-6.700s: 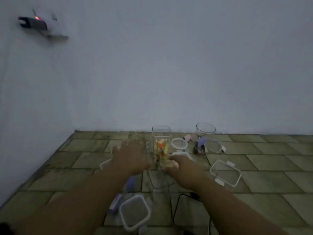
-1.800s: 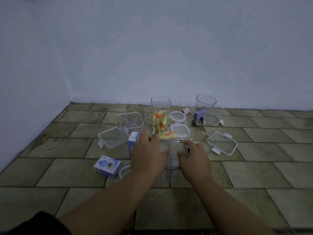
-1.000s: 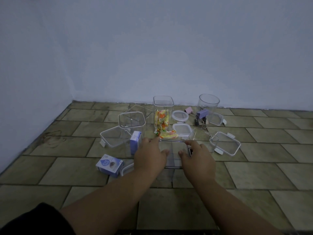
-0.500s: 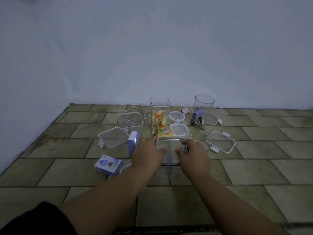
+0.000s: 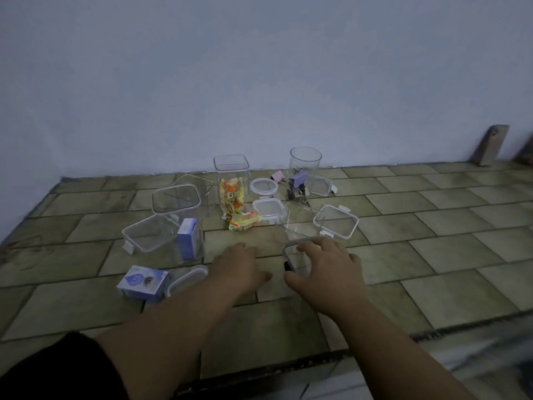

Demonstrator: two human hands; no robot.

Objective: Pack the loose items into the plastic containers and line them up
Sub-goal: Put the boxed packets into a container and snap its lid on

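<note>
1. The right hand (image 5: 326,269) lies on top of a clear container (image 5: 294,255) with a dark-rimmed lid, at about 5 o'clock from the middle of the cluster; its fingers (image 5: 310,246) are curled over the lid's far edge, gripping it.
2. The left hand (image 5: 239,265) rests flat just to the 9 o'clock side of that container, fingers spread and holding nothing.
3. A tall square jar (image 5: 232,186) stands at 12 o'clock, partly filled with orange-and-yellow wrapped sweets; more sweet wrappers (image 5: 243,220) lie loose on the floor (image 5: 432,241) at its foot.
4. A round jar (image 5: 304,171) at 1 o'clock holds purple and dark binder clips; a pink clip (image 5: 277,176) lies just beside it.
5. At 9 o'clock a wide clear canister (image 5: 177,209) stands open with a small blue box (image 5: 187,239) inside it, beside a low open tub (image 5: 147,233).
6. Another blue box (image 5: 142,282) lies at 7 o'clock, touching a loose lid (image 5: 187,280).
7. Loose lids: round (image 5: 264,186), small square (image 5: 269,208), large square (image 5: 336,222).
</note>
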